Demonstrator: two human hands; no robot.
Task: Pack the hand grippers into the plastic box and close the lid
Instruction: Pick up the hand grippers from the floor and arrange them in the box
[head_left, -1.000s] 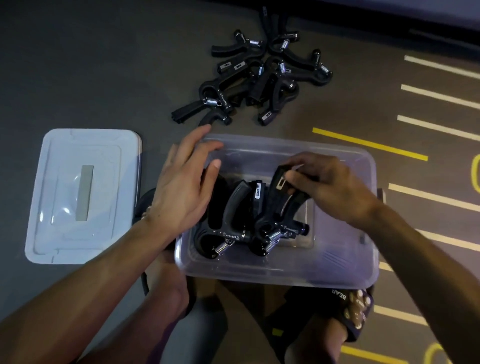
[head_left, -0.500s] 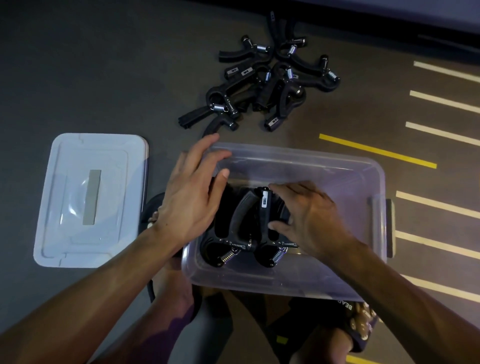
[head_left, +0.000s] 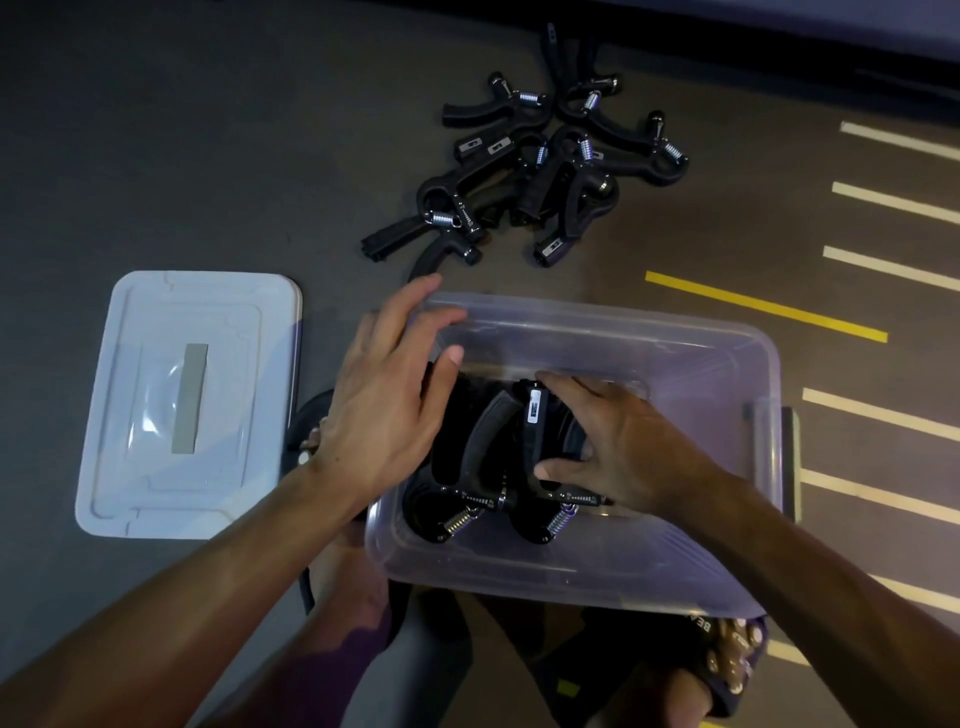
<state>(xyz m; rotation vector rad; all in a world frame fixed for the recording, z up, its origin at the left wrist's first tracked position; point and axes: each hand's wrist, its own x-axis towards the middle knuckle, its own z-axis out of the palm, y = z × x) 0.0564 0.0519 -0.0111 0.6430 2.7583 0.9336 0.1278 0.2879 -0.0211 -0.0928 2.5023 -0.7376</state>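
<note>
A clear plastic box (head_left: 675, 353) stands on the floor in front of me. Inside it, at the left half, black hand grippers (head_left: 483, 457) with steel springs stand side by side. My right hand (head_left: 618, 447) is inside the box, fingers curled around the rightmost gripper (head_left: 535, 415). My left hand (head_left: 389, 395) hovers flat over the box's left rim with fingers spread, holding nothing. A pile of several more black hand grippers (head_left: 530, 166) lies on the floor beyond the box. The pale lid (head_left: 192, 405) lies flat to the left.
The dark floor carries white stripes (head_left: 883, 265) and a yellow stripe (head_left: 763, 306) at the right. My knees and patterned shorts (head_left: 727, 649) sit just below the box. A dark wall edge runs along the top.
My right hand has lowered the gripper it held down into the box beside the others. The left hand stayed over the left rim. The view shifted slightly.
</note>
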